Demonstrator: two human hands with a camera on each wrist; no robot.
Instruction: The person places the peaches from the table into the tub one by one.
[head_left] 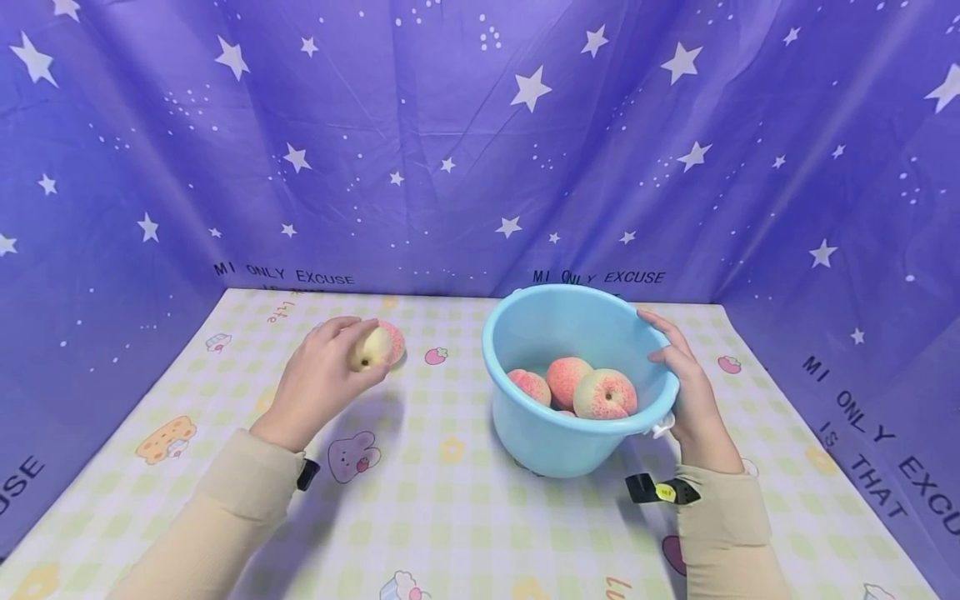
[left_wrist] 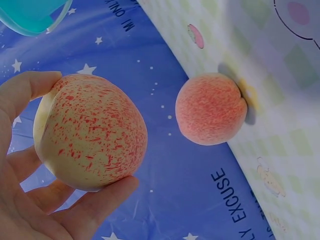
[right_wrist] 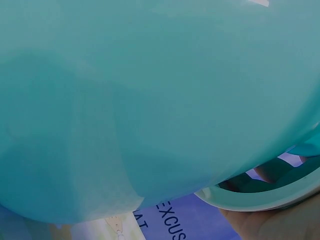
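Note:
My left hand (head_left: 322, 379) holds a pale yellow peach (left_wrist: 92, 132) with red speckles, thumb and fingers around its sides. The held peach is above the table. Just beyond it, a pinker peach (left_wrist: 210, 109) rests on the tablecloth, partly hidden in the head view. A light blue bucket (head_left: 555, 450) stands right of centre, tilted a little toward me. Inside lie several peaches, among them a speckled one (head_left: 604, 395) on top and a redder one (head_left: 567, 381). My right hand (head_left: 690, 396) grips the bucket's right rim; in the right wrist view the bucket wall hides most of its fingers.
A checked tablecloth (head_left: 450, 517) with cartoon prints covers the table. Purple curtains (head_left: 420, 150) with white stars surround its back and sides. A white handle fitting (head_left: 663, 427) sticks out from the bucket near my right hand. Black straps (head_left: 663, 489) circle both wrists.

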